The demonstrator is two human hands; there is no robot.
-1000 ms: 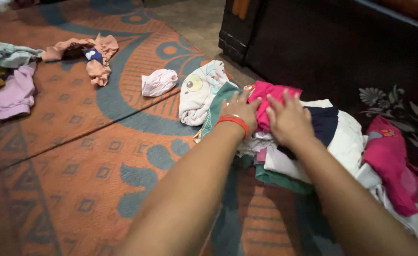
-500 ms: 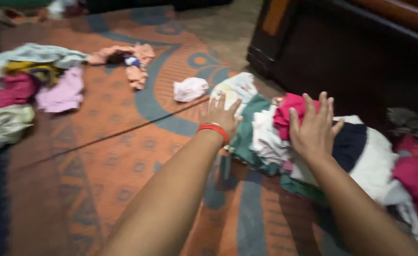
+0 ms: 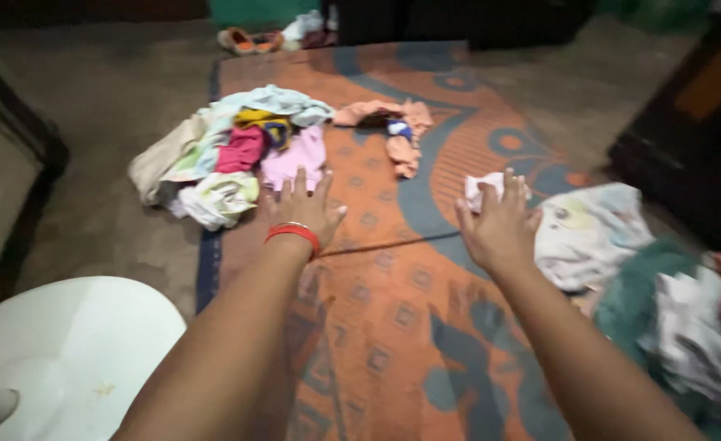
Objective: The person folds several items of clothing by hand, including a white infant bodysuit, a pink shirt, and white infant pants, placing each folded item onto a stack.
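My left hand [image 3: 304,208], with a red bangle on the wrist, is stretched out over the orange patterned rug [image 3: 377,269], fingers spread and holding nothing. It is nearest the loose heap of mixed clothes [image 3: 229,155] at the rug's far left. My right hand [image 3: 499,224] is also open and holding nothing, hovering just in front of a small crumpled pink cloth [image 3: 483,186]. A stack of folded clothes [image 3: 671,310], white, green and pink, lies to the right of my right arm.
A peach garment [image 3: 393,131] lies on the rug beyond my hands. A white rounded plastic object [image 3: 66,351] sits at lower left. Dark furniture [image 3: 695,122] stands at the right. Sandals [image 3: 250,38] lie at the rug's far end, with bare floor on the left.
Both hands have lifted off the pink garment on the folded stack and swung left over the rug. The view has panned left, bringing the loose heap nearer the centre.
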